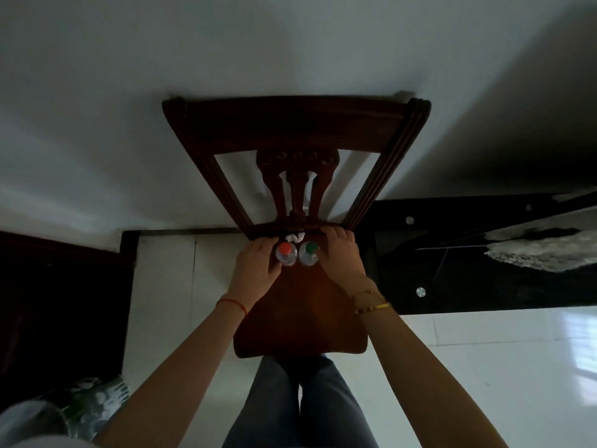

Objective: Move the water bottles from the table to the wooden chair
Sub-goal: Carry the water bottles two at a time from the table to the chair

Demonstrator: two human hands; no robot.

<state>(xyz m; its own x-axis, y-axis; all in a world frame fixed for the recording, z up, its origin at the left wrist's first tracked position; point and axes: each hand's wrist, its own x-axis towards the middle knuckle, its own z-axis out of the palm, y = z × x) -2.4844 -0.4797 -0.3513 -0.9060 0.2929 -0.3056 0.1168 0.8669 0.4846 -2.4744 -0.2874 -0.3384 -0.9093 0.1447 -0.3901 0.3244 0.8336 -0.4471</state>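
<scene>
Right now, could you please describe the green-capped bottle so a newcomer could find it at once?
Find the dark wooden chair against the wall. At the back of its seat, just before the backrest, two clear water bottles stand side by side between the person's hands. Yours is the green-capped bottle, next to the right hand; its neighbour, the red-capped bottle, has a red cap.

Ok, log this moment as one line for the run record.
stage: placing | left hand: on orange-capped bottle | right hand: on green-capped bottle | bottles: upright, side by side, rear of wooden chair seat
</scene>
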